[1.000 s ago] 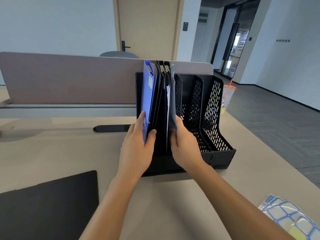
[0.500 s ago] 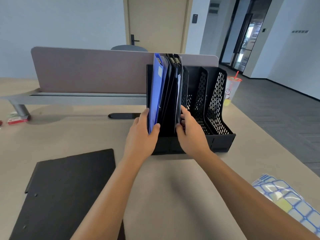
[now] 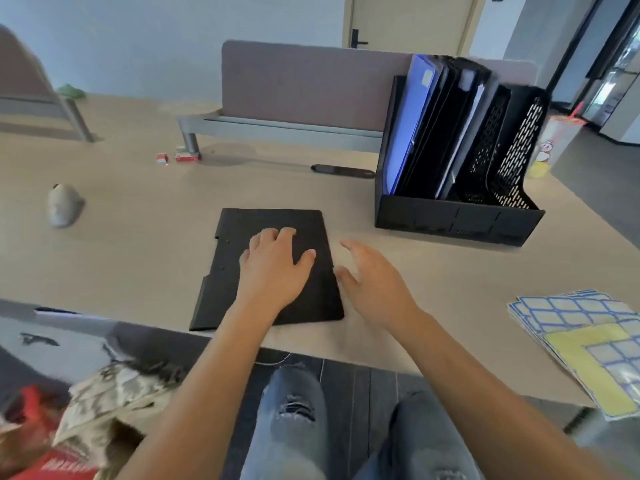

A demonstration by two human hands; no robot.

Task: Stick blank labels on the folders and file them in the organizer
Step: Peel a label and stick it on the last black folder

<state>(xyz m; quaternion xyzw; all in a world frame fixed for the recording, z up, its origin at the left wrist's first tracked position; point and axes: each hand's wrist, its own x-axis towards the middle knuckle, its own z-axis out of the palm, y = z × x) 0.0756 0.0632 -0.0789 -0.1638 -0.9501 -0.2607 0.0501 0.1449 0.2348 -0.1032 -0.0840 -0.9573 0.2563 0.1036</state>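
Resting flat on black folder (image 3: 277, 223): left grip (image 3: 273, 268); right grip (image 3: 372, 282) beside.

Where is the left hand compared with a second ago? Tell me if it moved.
Yes. The left hand has left the blue folder in the organizer and come toward the person, now resting flat on the black folder lying on the desk.

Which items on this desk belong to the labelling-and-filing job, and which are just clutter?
Job items:
black folder flat on the desk, under the left hand
label sheets
organizer holding filed folders

Just lying about:
drink cup
red boxes
grey object
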